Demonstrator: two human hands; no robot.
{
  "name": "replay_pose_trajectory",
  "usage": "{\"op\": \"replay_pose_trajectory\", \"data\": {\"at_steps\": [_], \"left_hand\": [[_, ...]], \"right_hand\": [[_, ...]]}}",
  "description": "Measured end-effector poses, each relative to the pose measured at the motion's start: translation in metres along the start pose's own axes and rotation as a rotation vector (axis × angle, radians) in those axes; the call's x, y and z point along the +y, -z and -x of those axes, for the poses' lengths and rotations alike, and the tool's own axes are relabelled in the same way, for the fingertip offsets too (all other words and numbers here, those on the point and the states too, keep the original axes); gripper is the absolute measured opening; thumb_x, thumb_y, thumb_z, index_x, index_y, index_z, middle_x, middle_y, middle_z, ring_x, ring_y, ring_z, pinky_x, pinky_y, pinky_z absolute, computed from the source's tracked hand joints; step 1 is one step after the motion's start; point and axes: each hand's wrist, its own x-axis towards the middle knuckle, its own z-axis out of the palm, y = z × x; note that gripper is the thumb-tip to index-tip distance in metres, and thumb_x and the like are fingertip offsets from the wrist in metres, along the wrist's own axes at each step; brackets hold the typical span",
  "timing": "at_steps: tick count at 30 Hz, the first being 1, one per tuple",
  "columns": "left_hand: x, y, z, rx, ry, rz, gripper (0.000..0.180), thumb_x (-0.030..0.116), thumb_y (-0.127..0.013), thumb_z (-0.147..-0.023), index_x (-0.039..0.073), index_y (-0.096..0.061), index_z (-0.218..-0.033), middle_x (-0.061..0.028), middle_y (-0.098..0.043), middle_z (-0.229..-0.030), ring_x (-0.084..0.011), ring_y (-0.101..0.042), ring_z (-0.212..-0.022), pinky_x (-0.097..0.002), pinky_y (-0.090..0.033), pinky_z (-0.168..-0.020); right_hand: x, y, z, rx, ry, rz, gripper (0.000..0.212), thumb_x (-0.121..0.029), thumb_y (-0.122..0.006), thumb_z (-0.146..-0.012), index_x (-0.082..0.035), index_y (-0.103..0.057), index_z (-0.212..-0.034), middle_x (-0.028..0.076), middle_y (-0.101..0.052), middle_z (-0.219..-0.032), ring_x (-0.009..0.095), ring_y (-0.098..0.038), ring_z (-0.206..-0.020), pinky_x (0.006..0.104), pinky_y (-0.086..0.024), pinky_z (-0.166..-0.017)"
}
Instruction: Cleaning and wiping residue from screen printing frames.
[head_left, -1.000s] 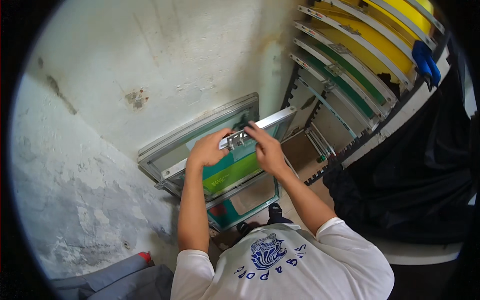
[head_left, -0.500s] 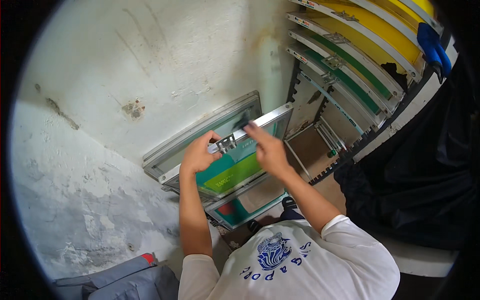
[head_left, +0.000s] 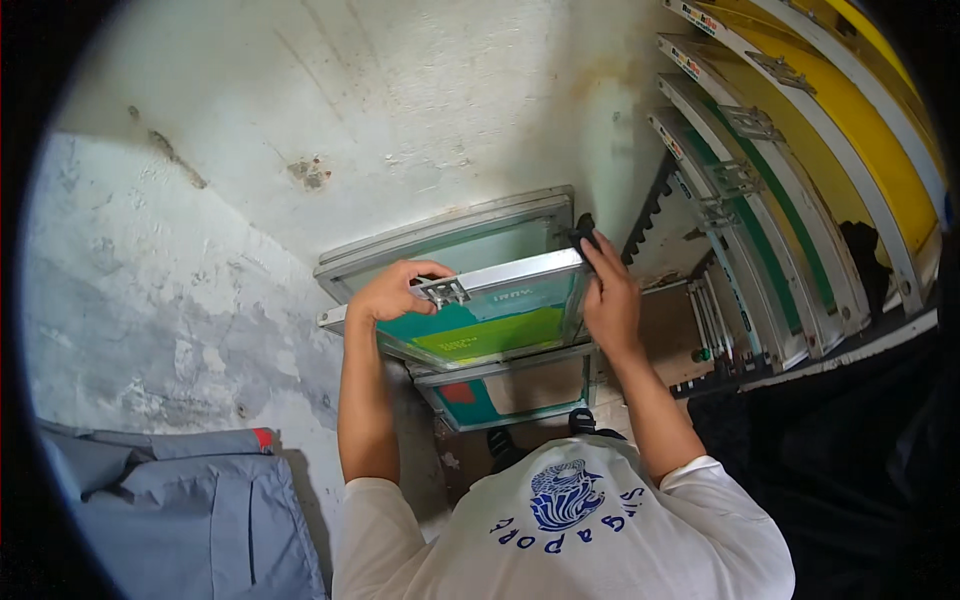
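Observation:
A screen-printing frame (head_left: pixel 522 266) with silver bars and a green and lime mesh stands tilted in front of me. My left hand (head_left: pixel 383 293) is closed over its top bar, fingers behind and thumb in front, beside a small metal bracket (head_left: pixel 444 291). At the frame's top right corner, my right hand (head_left: pixel 612 305) pinches a black cloth (head_left: pixel 583 231) against the end of the bar. Part of the cloth is hidden behind the fingers.
Behind, other frames (head_left: pixel 445 218) lean on the stained wall (head_left: pixel 430 110). A lower frame (head_left: pixel 520 415) stands near my feet. Racked frames (head_left: pixel 780 190) with yellow and green mesh are at right. A grey garment (head_left: pixel 190 500) lies at lower left, black fabric (head_left: pixel 830 450) at lower right.
My right hand has moved right along the top bar with the black cloth, from near the bracket to the corner. My left hand keeps its hold. The whole view has shifted.

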Motion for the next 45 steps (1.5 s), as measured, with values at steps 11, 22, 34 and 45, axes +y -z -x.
{"op": "replay_pose_trajectory", "data": {"at_steps": [11,22,34,45], "left_hand": [[0.01,0.015,0.031,-0.107,0.145,0.005,0.076,-0.014,-0.078,-0.069,0.008,-0.064,-0.141,-0.0052,-0.065,-0.138,-0.0184,-0.06,-0.124,-0.0332,-0.048,-0.109],[0.011,0.006,0.029,-0.055,0.106,0.114,0.069,-0.013,-0.083,-0.069,0.007,-0.065,-0.132,-0.0038,-0.065,-0.136,-0.0179,-0.06,-0.124,-0.0342,-0.047,-0.109],[0.028,-0.013,0.004,-0.143,-0.012,0.016,0.08,-0.016,-0.071,-0.076,0.011,-0.059,-0.15,-0.0069,-0.065,-0.145,-0.0196,-0.058,-0.13,-0.0323,-0.044,-0.112],[0.03,-0.037,-0.014,0.078,-0.29,-0.234,0.078,-0.006,-0.077,-0.075,0.023,-0.064,-0.146,-0.0117,-0.07,-0.128,-0.0327,-0.063,-0.117,-0.0393,-0.05,-0.105]], "right_hand": [[-0.005,-0.003,0.007,-0.138,0.085,-0.116,0.051,0.009,-0.057,-0.09,-0.009,-0.068,-0.137,0.017,-0.062,-0.146,0.039,-0.065,-0.125,0.0429,-0.056,-0.099],[-0.003,0.003,0.007,-0.152,0.049,-0.127,0.048,0.008,-0.056,-0.092,-0.007,-0.069,-0.135,0.018,-0.062,-0.146,0.04,-0.065,-0.126,0.0426,-0.055,-0.101],[0.016,0.008,0.004,-0.013,-0.007,-0.066,0.048,0.014,-0.052,-0.088,-0.005,-0.072,-0.128,0.02,-0.065,-0.142,0.039,-0.066,-0.126,0.0401,-0.054,-0.102],[0.023,0.013,-0.005,0.113,-0.118,-0.05,0.048,0.016,-0.048,-0.089,0.0,-0.072,-0.126,0.02,-0.067,-0.139,0.034,-0.065,-0.13,0.036,-0.048,-0.11]]}}
